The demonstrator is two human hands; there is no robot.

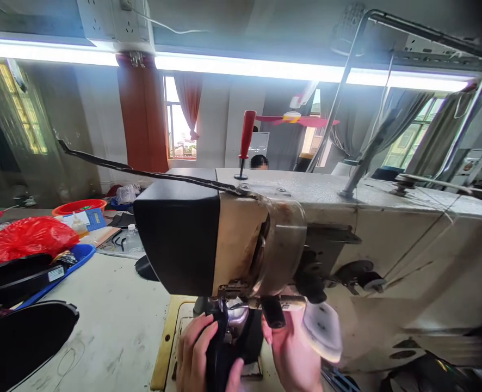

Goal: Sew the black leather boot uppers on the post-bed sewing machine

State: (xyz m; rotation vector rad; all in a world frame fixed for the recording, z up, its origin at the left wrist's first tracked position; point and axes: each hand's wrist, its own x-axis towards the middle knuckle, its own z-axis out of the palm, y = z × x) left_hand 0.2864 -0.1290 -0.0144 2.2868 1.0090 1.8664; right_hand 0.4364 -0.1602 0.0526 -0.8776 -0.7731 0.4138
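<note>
A grey industrial sewing machine (347, 218) fills the middle and right of the view, its black-and-beige head (184, 234) close to the camera. Below the head, my left hand (196, 354) is wrapped round a black curved piece (220, 359) under the needle area, thumb and fingers closed on it. On the other side my right hand (294, 359) presses against the same black piece, its fingers hidden behind the machine's parts. A pale oval piece (322, 329) shows beside my right hand; I cannot tell whether the hand holds it.
A red-handled screwdriver (246, 141) stands upright on the machine's top. On the table at left lie a red plastic bag (29, 237), a blue tray (78, 256) with black pieces, and a black shoe part (20, 340). Another person's head (259, 161) shows behind the machine.
</note>
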